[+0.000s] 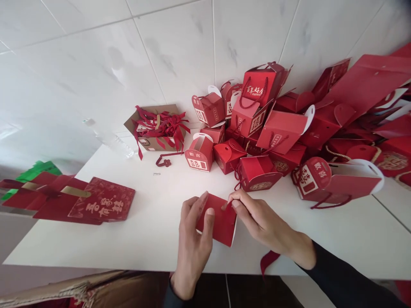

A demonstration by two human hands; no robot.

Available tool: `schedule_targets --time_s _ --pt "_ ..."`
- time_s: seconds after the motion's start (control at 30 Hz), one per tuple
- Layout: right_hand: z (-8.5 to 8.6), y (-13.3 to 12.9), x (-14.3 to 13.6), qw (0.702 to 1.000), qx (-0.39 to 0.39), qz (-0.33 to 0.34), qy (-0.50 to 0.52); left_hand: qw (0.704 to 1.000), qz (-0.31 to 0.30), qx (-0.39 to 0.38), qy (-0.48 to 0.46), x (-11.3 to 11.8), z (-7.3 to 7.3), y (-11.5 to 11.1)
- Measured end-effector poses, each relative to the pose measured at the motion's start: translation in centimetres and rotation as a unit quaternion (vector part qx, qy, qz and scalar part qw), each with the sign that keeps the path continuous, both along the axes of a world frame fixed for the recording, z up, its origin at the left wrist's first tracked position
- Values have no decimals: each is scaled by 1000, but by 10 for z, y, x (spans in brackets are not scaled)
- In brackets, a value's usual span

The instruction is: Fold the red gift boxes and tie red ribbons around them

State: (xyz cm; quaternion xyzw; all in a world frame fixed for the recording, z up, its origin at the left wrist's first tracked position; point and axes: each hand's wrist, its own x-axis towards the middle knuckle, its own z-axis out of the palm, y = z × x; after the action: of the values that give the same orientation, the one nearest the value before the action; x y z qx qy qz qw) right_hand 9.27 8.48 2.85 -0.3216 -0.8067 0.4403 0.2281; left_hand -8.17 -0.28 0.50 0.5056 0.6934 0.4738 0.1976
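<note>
A small red paper box [221, 229] rests on the white table [154, 239] near its front edge. My left hand [195, 235] wraps round the box's left side, with the thumb on its face. At the box's upper right corner, my right hand [253, 214] is closed in a pinch; what lies between the fingertips is too small to make out. A dark red ribbon [269, 260] hangs over the table edge below my right wrist.
Many red gift boxes [285, 132] are piled at the back right. A cardboard box [160, 144] of red ribbons stands at the back, beside a clear plastic bottle [117, 143]. Red bags [111, 199] lie at the left, with an open carton [128, 291] below the table.
</note>
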Motion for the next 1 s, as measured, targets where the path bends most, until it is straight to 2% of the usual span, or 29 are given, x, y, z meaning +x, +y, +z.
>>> schedule_targets --time_s 0.1,0.17,0.23,0.33,0.5,0.6,0.77,1.0 --pt "0 1 8 990 -56 -118 57 997 -32 -31 69 3 -3 -8" --pt "0 -2 19 964 -125 -211 108 994 -33 -48 93 8 -4 -14" --pt "0 -9 30 942 -202 -236 129 995 -20 -61 80 13 -5 -18" --pt "0 -23 37 938 -273 -189 103 996 25 -69 41 23 -5 -23" --pt "2 -35 21 953 -260 -147 58 998 44 -37 28 34 2 -24" --pt "4 -33 18 955 -261 -132 54 996 35 -29 76 37 7 -23" --pt "7 -20 34 952 -281 -113 36 987 34 -20 155 39 8 -19" --pt "19 -8 40 969 -248 -24 -10 994 -2 -23 104 39 11 -17"
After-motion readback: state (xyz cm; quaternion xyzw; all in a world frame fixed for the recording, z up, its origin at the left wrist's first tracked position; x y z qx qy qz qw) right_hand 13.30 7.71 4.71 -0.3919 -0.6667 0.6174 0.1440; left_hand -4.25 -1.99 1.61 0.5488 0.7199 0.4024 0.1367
